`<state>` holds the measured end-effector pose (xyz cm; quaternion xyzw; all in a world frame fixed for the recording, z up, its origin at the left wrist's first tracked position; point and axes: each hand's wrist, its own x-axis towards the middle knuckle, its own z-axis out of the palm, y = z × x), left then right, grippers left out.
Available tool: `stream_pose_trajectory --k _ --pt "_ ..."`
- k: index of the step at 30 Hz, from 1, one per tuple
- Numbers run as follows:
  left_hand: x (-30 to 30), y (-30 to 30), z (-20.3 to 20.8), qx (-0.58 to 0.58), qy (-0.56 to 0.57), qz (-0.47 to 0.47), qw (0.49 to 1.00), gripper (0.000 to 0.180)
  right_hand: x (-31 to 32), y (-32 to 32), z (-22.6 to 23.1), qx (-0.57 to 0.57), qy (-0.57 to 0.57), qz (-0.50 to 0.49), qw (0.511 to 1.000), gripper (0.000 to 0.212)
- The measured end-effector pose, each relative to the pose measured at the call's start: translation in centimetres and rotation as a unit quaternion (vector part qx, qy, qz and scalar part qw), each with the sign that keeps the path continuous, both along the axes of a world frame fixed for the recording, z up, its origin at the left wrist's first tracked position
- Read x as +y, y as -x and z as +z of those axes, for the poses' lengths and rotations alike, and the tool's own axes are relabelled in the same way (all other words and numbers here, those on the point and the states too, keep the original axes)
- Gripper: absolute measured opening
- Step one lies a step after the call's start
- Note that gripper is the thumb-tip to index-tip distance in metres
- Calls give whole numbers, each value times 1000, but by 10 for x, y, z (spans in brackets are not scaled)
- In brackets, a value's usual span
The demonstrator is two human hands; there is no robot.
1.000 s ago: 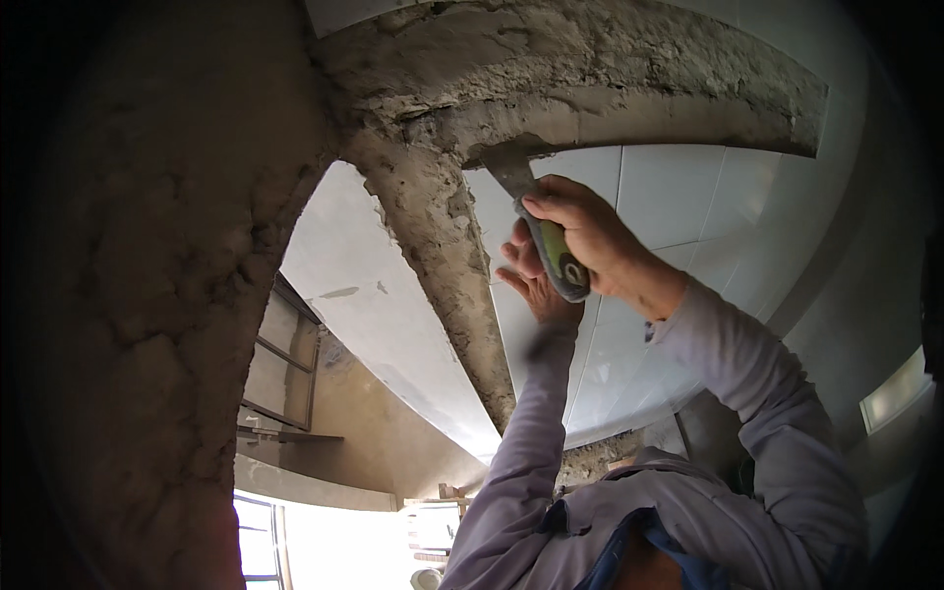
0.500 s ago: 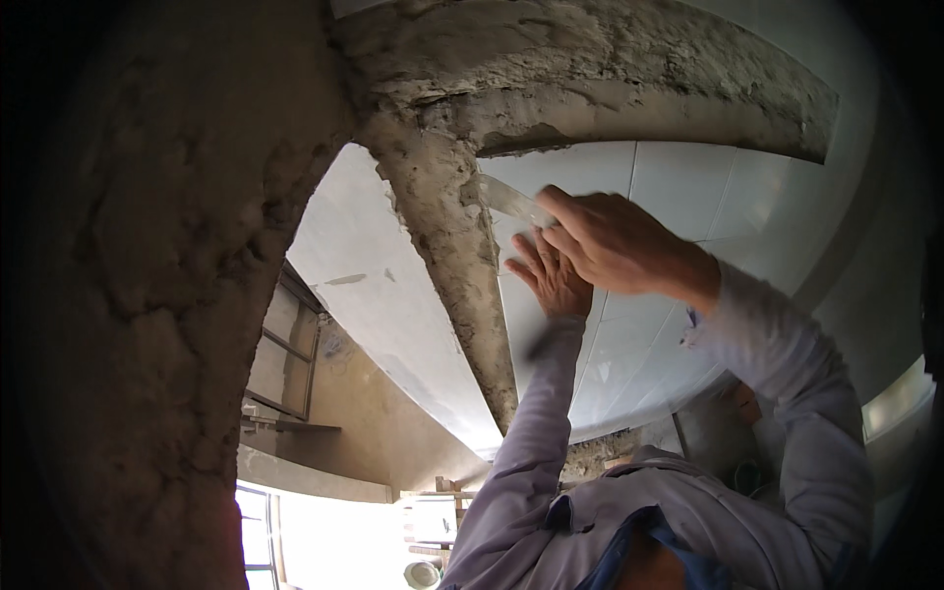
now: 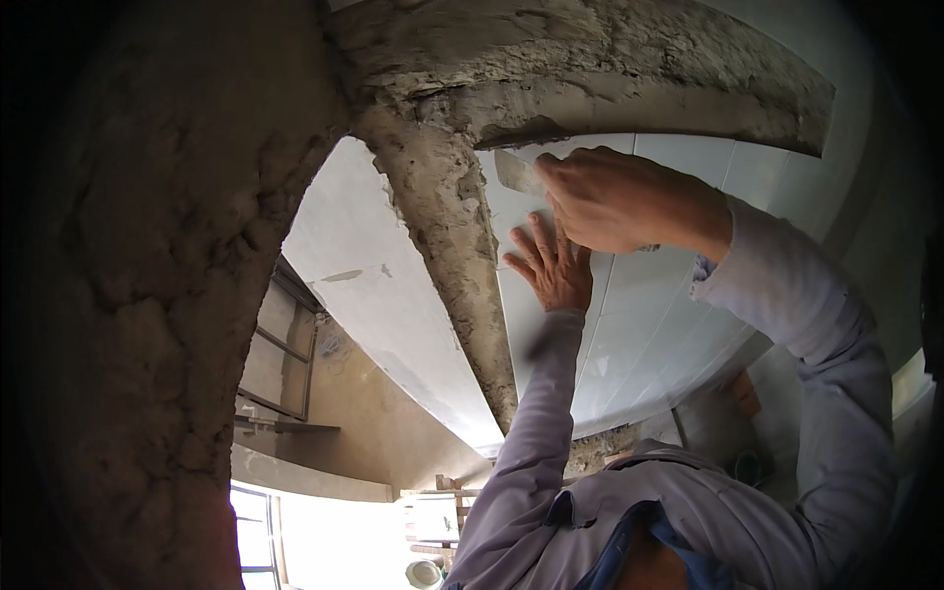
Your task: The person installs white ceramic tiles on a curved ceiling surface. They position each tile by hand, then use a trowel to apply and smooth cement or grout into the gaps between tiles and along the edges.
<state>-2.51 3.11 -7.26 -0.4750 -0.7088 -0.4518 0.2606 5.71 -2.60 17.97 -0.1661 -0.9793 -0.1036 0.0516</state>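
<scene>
1. Right hand (image 3: 629,202): fingers curled tight round a flat, grey, metal-bladed scraper (image 3: 517,175). Handle is mostly hidden in the fist; can't tell its shape or colour.
2. Scraper position: blade is over the upper left corner area of the glossy white tiled surface (image 3: 629,315), just inside its left edge and just below its top edge. Can't tell if it touches the tile or sits slightly off it.
3. Key relation: blade sticks out left of the right fist and a bit upward. Long axis runs from the knuckles toward the upper left corner. Blade end stops short of the left edge, where a rough brown-grey mortar strip (image 3: 442,236) starts.
4. Left hand (image 3: 556,275): holds nothing visible, fingers spread, palm toward the tile near its left edge. It sits below the blade; the right fist overlaps its fingertips in view, so contact between the 2 hands is unclear. Right is the nearer hand, being the one on the tool.
5. Blade looks: thin, squarish end, dull sheen, cloudy grey face.
6. Around: rough, grey-brown recessed mortar band (image 3: 688,116) along the top edge; long pale smooth slab (image 3: 369,275) beyond the mortar strip.
</scene>
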Motion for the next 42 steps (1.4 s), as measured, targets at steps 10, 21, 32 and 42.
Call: stream_pose_trajectory --k 10,21,32,42 --pt "0 -6 8 25 -10 6 1000 75 10 6 -5 55 -72 -21 996 27" --pt "1 -19 10 -9 -24 -91 996 69 -11 42 10 -92 -186 -31 978 13" --pt "-39 2 15 28 61 -115 991 91 26 -54 50 193 -177 20 965 26" --pt "-25 -5 18 50 64 -96 992 93 44 -34 -68 415 570 21 708 22"
